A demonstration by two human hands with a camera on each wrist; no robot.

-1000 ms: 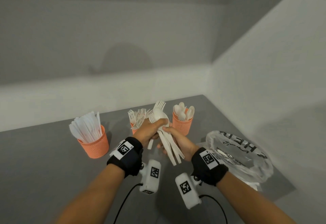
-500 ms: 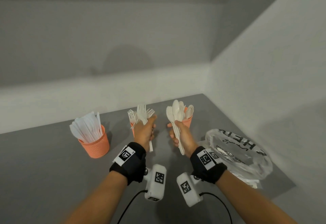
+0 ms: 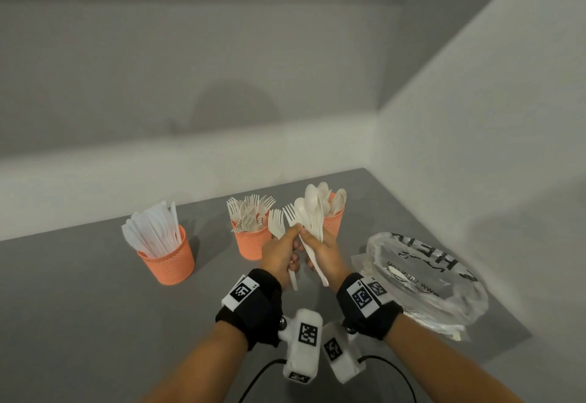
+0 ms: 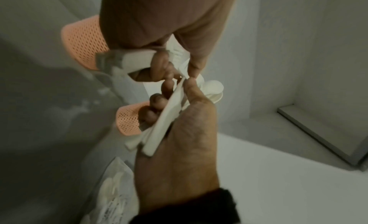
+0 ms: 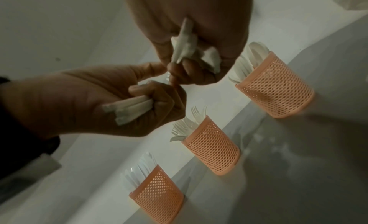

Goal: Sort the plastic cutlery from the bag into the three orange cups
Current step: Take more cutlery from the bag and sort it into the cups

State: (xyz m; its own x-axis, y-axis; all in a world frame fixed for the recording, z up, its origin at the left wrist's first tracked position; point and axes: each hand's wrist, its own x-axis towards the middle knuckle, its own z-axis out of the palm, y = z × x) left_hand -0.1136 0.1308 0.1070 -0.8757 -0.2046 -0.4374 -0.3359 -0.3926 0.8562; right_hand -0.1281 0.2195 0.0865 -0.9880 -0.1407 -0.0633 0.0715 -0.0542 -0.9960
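A: Cutlery first. Your right hand [image 3: 328, 252] is gripping a mixed bunch [image 3: 312, 215], mostly spoons with at least one fork at its left edge, handles sticking out below your palm. Your left hand [image 3: 279, 253] is curling round a fork or two [image 3: 275, 223] and pinching at the bunch where the hands are touching.

B: So you are splitting forks off the spoons in the air, in front of the middle and right cups?

A: That is how I am reading it. Knives are standing in the left cup [image 3: 168, 260], forks in the middle cup [image 3: 250, 241], spoons in the right cup [image 3: 333, 223]. All three are looking well filled.

B: And what is left?

A: This handful, plus whatever is lying in the bag [image 3: 425, 279] on the surface [image 3: 79, 307] to your right. Pale shapes are showing through the plastic; I cannot tell how many pieces, or which kind.

B: Room to move?

A: The cups are standing in a row toward the back, with the middle and right ones near each other and the knife cup well apart on the left. The walls are closing in behind and on the right, so the spoon cup and the bag are sitting in the tight corner. The surface's right edge is running just beyond the bag, so I am judging a careless pull there could drag it off. Open surface is lying on your left and in front of the knife cup.
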